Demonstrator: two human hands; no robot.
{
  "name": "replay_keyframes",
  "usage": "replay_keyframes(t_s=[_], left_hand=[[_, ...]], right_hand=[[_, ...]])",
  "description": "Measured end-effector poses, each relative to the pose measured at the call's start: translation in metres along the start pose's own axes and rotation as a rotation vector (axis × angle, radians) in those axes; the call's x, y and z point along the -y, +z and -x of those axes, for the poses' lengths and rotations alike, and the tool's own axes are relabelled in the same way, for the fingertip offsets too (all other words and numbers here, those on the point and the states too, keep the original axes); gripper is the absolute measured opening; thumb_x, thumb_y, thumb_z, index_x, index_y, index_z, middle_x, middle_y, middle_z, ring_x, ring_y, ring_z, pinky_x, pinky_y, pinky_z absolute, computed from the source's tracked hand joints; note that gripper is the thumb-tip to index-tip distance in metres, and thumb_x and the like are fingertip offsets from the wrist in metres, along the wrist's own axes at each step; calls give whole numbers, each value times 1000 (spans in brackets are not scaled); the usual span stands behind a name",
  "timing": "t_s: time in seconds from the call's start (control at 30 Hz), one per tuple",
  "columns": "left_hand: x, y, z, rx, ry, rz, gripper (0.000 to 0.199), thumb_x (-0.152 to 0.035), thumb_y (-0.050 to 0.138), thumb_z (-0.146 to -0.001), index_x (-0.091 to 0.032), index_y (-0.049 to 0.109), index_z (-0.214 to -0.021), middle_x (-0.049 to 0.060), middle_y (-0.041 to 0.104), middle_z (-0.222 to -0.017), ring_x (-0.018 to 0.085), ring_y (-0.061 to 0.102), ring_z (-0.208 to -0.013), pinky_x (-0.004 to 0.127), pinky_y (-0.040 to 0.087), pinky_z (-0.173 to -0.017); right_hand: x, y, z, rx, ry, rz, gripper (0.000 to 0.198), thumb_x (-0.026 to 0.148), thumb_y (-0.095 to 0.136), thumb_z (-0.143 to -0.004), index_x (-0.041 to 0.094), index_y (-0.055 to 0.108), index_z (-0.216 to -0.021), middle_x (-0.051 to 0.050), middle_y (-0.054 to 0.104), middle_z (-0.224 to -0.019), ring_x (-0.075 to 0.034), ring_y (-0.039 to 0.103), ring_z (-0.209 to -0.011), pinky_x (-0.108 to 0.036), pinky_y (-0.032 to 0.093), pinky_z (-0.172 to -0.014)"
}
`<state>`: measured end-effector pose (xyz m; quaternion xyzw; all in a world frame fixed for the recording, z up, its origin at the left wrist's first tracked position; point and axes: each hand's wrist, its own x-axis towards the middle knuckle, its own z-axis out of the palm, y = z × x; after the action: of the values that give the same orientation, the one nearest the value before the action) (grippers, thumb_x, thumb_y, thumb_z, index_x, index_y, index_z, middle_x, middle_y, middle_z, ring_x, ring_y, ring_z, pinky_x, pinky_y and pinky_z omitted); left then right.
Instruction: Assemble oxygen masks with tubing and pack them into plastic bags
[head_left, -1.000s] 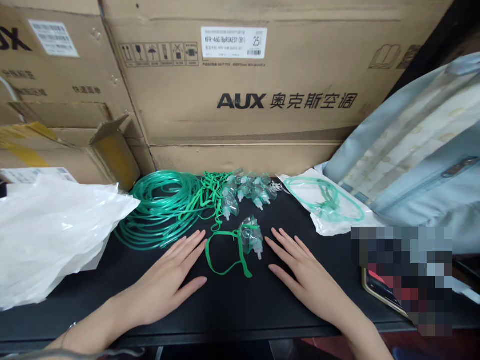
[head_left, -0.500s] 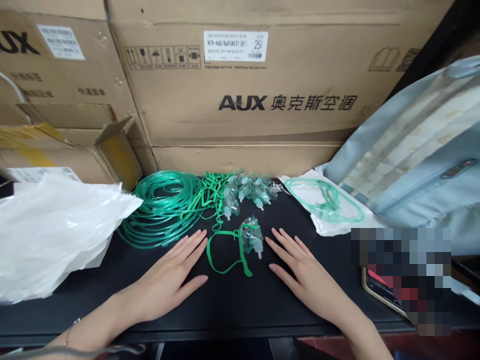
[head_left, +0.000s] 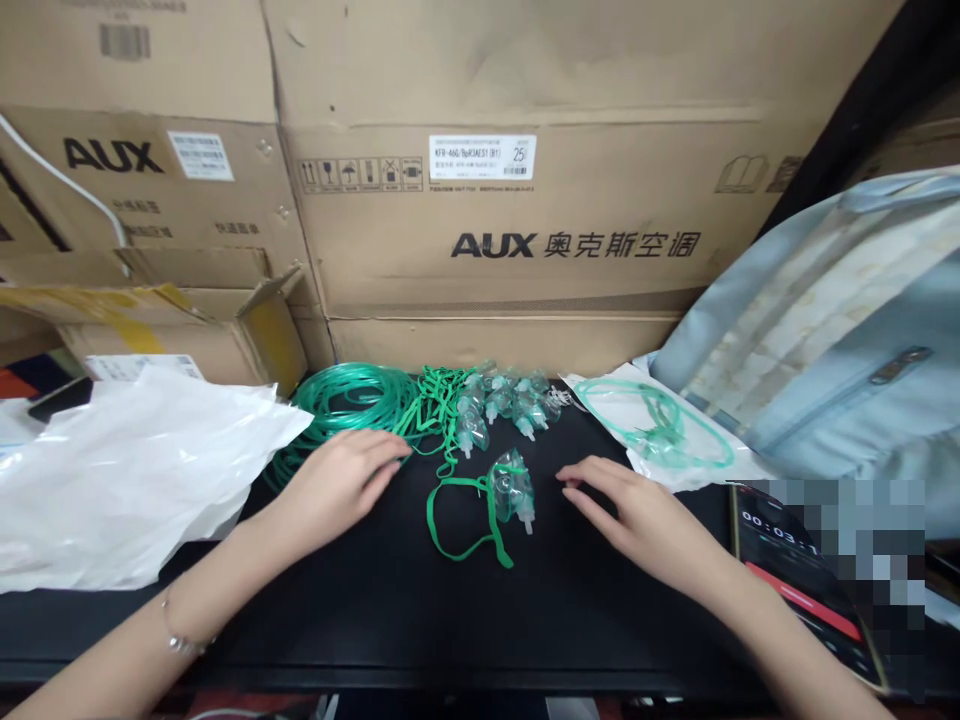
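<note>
A clear green oxygen mask lies on the black table with its green elastic strap looped out to the left. My left hand hovers beside a coil of green tubing, partly covering it. Its fingers are loosely bent, the thumb apart, and I see nothing held. To the right of the mask, my right hand is raised off the table, fingers slightly curled with a small gap to the thumb, also holding nothing. Several more masks and tangled green straps lie behind.
White plastic bags are piled at left, before an open carton. A bagged mask with tubing lies at right, near a phone and a light-blue backpack. A large cardboard box stands behind.
Both hands have lifted from lying flat on the table, and their fingers have curled. The left moved up towards the tubing; the right shifted slightly right. The camera view tilted up.
</note>
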<state>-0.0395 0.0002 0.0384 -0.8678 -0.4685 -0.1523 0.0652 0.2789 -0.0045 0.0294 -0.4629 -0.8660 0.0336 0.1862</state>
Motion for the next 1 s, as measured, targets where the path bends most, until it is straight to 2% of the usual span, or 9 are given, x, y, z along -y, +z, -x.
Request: replay_keyframes(t_s=[0.1, 0.23, 0.33, 0.5, 0.6, 0.77, 0.83, 0.9, 1.0], left_hand=[[15, -7, -23, -50, -121, -47, 29, -18, 37, -86, -16, 62, -100, 7, 64, -106, 21, 57, -100, 34, 43, -89], [20, 3, -38, 101, -287, -66, 18, -21, 55, -75, -17, 67, -86, 11, 67, -97, 30, 60, -93, 38, 47, -76], [19, 12, -37, 106, -350, -29, 15, -20, 53, -74, -19, 68, -75, 9, 69, -81, 29, 64, -80, 35, 47, -64], [21, 9, -32, -5, -452, 54, 19, -28, 46, -79, -20, 64, -81, 7, 68, -83, 26, 64, -77, 33, 45, -63], [25, 6, -33, -65, -485, 137, 17, -32, 48, -78, -20, 60, -77, 3, 67, -76, 21, 63, -73, 29, 45, -64], [30, 6, -36, -296, -507, 593, 22, -39, 56, -72, -17, 61, -73, 2, 66, -68, 17, 62, -65, 26, 47, -63], [29, 5, -36, -325, -525, 693, 25, -40, 58, -70, -16, 63, -75, 3, 66, -66, 18, 63, -62, 26, 47, -60], [28, 3, -36, -287, -515, 691, 26, -39, 60, -68, -15, 66, -77, 4, 68, -69, 19, 64, -66, 26, 48, -61], [26, 6, -35, -84, -462, 599, 23, -34, 58, -70, -17, 69, -79, 3, 71, -74, 19, 64, -70, 26, 48, -64]], right_hand=[[10, -8, -20, -52, -77, 3, 24, 28, 36, -89, 21, 58, -97, -5, 63, -94, -18, 59, -89, -33, 48, -78], [25, -6, -47, -58, -187, 11, 24, 25, 35, -90, 20, 58, -96, -5, 62, -93, -17, 58, -89, -32, 46, -78], [34, 0, -66, -7, -244, 49, 24, 23, 36, -89, 18, 59, -95, -5, 62, -91, -17, 58, -86, -30, 46, -75], [41, 6, -98, 36, -259, 34, 21, 23, 40, -87, 18, 60, -94, -5, 62, -92, -17, 57, -88, -30, 46, -76], [43, 12, -120, 66, -232, -15, 18, 21, 47, -84, 17, 60, -96, -6, 61, -95, -17, 57, -87, -30, 45, -77], [46, 28, -153, 111, -250, 83, 48, 28, 55, -81, 18, 42, -126, -11, 54, -110, -21, 55, -97, -31, 44, -78], [45, 33, -163, 118, -240, 139, 40, 30, 49, -85, 19, 46, -124, -11, 54, -106, -21, 54, -98, -31, 44, -76], [42, 35, -170, 132, -225, 158, 29, 28, 43, -88, 19, 57, -112, -11, 57, -102, -21, 56, -96, -30, 44, -75], [35, 36, -176, 215, -230, 167, 21, 18, 51, -81, 21, 67, -95, -8, 61, -97, -21, 58, -93, -28, 43, -75]])
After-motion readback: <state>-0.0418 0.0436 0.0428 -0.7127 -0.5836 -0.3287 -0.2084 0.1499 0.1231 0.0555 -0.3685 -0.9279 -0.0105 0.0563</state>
